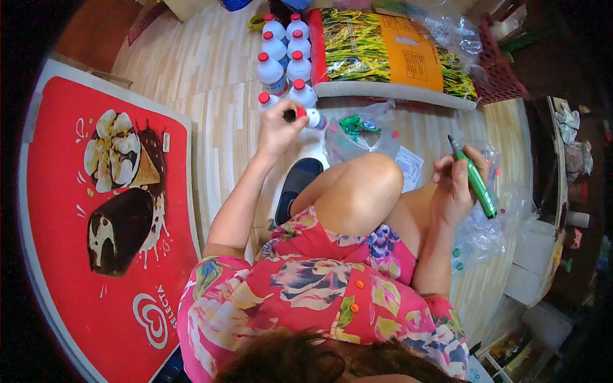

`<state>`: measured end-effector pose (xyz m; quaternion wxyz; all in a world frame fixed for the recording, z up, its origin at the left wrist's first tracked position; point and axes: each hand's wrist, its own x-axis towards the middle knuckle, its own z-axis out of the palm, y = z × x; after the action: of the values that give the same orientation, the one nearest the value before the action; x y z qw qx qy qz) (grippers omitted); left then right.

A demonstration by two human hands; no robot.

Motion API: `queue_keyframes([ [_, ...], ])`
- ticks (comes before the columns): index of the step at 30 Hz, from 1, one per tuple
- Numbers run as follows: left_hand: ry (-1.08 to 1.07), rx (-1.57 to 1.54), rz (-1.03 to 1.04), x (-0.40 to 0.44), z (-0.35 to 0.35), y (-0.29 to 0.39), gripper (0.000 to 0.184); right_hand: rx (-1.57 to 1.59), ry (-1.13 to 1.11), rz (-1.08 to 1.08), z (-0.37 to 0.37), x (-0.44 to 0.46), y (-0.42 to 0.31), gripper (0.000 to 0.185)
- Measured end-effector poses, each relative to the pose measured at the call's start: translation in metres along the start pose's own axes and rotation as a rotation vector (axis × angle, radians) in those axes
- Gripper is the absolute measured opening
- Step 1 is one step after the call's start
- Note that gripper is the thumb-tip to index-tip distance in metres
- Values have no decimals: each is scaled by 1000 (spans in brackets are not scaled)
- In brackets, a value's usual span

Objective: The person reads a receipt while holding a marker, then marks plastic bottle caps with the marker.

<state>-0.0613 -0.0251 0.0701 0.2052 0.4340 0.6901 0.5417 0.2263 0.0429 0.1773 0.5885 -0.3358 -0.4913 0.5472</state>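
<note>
My left hand [276, 133] is closed at the red cap of a small white bottle [315, 119], which leans to the right. A small dark round piece [290, 115] shows between the fingers of that hand. Beside it, white bottles with red caps [273, 75] stand in two rows on the floor. My right hand [454, 188] grips a green marker [477, 182], its dark tip uncovered and pointing up and away. Between my hands lies a clear plastic bag [348, 145] with green items inside.
A yellow and orange printed sack [383, 51] lies behind the bottles, beside a red basket [501, 67]. At the left is a red ice cream freezer [70, 210]. A printed paper [409, 167] and crumpled clear plastic [485, 236] are on the floor, with shelves [562, 172] at the right.
</note>
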Motion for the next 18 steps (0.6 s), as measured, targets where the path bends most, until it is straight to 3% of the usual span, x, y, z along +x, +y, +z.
queue_keyframes([
  [5,-72,403,133,-5,46,-128,11,-55,66,73,-19,-2,-4,27],
  [10,-122,504,27,-5,67,-156,9,-95,127,38,-22,-7,-12,27],
  [17,-183,589,42,2,72,-167,12,-135,71,-26,-40,-9,-14,28],
  [18,-139,573,139,5,75,-164,16,-110,68,-15,-43,-8,-14,28],
])
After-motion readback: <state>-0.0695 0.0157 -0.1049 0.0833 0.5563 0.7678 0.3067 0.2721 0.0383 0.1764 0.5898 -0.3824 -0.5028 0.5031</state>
